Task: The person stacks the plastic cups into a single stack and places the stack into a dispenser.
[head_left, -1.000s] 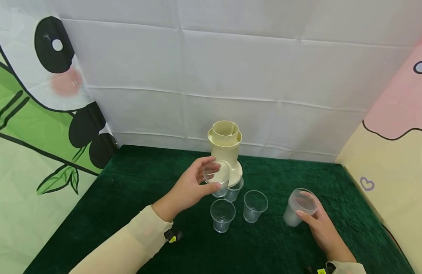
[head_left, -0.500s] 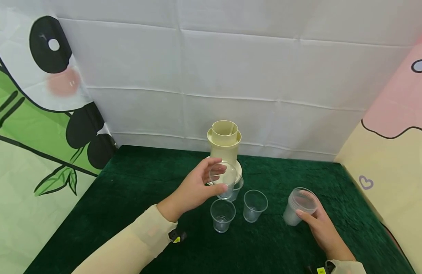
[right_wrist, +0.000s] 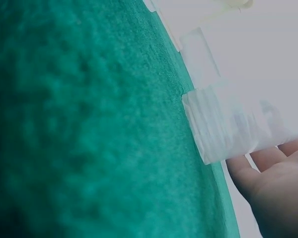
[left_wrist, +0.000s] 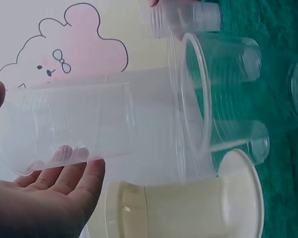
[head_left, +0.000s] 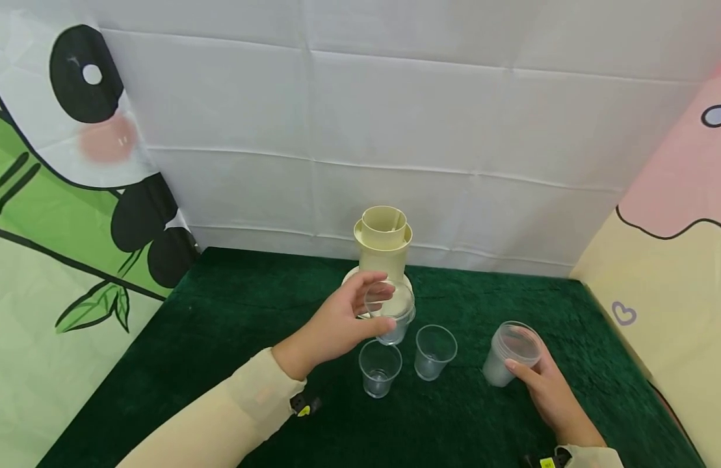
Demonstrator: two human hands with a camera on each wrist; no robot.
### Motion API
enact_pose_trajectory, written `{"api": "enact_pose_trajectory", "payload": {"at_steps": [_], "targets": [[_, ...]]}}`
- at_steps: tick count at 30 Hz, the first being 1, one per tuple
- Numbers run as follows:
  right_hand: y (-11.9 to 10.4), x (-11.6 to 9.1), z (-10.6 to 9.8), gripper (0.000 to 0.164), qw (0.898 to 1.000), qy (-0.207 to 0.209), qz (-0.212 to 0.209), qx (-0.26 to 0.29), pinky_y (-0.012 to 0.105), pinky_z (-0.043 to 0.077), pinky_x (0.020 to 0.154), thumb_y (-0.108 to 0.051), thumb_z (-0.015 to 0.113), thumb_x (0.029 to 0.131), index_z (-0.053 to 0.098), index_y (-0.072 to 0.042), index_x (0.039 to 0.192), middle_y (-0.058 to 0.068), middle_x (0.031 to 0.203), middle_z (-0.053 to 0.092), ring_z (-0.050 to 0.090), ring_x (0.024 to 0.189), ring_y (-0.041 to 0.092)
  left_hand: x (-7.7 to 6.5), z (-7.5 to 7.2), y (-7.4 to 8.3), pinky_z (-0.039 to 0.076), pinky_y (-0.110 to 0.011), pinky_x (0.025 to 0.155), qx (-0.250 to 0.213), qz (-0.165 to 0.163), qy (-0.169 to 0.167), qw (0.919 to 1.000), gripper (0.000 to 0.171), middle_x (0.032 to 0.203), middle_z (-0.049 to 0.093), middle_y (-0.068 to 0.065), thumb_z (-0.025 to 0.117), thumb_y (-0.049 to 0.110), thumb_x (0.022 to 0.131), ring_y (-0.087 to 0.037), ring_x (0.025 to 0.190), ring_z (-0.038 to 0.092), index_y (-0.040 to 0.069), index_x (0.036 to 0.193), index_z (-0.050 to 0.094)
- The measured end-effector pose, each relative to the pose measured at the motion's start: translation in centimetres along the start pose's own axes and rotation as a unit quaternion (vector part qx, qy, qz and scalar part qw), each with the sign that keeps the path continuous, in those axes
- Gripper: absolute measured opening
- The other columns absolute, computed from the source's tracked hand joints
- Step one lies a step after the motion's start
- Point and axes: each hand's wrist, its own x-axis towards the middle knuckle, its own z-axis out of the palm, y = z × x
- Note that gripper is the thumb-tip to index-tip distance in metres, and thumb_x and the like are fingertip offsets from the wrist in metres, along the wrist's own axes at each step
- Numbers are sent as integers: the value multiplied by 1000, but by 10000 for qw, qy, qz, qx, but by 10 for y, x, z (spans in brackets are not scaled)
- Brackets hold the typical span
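Observation:
My left hand (head_left: 339, 322) holds a clear plastic cup (head_left: 391, 304) between thumb and fingers. In the head view this cup overlaps another standing cup and mostly hides it. Nearer to me, two more clear cups stand upright on the green cloth: the left cup (head_left: 380, 376) and the right cup (head_left: 433, 354). The left wrist view shows the held cup (left_wrist: 84, 124) raised, its base apart from the standing cups. At the right, my right hand (head_left: 553, 396) grips a stack of nested clear cups (head_left: 503, 364), also seen as a ribbed stack (right_wrist: 223, 124) in the right wrist view.
Behind the cups stands a cream cylindrical container (head_left: 385, 257) with a round base, close to the white cloth wall (head_left: 395, 123). Dark green plush cloth (head_left: 249, 312) covers the table. Printed cloth panels rise at the left and right sides.
My left hand has moved slightly right with its cup, which now overlaps the standing cup in front of the cream container. The right hand and its stack stay in place.

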Motion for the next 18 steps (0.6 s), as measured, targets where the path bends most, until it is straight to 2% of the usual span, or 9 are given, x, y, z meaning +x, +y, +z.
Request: {"api": "enact_pose_trajectory", "payload": {"at_steps": [4, 11, 18], "targets": [[1, -2, -1, 54, 10000, 17, 69, 1, 15, 43, 94, -10, 54, 108, 28, -10, 156, 3, 144, 39, 49, 123, 7, 4, 7, 5, 40, -50, 114, -98, 2, -174, 9998, 70, 150, 52, -9, 75, 19, 96, -28, 138, 50, 13, 155, 36], [2, -3, 0, 55, 9998, 63, 208, -46, 14, 41, 93, -12, 54, 108, 27, -10, 156, 6, 145, 36, 47, 123, 7, 13, 15, 17, 39, -45, 115, -288, -32, -591, 9978, 70, 148, 52, -4, 75, 22, 97, -20, 137, 50, 14, 155, 36], [-1, -1, 0, 56, 9994, 33, 323, -124, 13, 41, 93, -16, 54, 109, 26, -12, 157, 10, 149, 32, 47, 123, 5, 21, 23, 26, 43, -38, 112, -570, -291, -840, 9944, 70, 148, 53, -1, 74, 23, 97, -16, 137, 49, 17, 156, 36]]}}
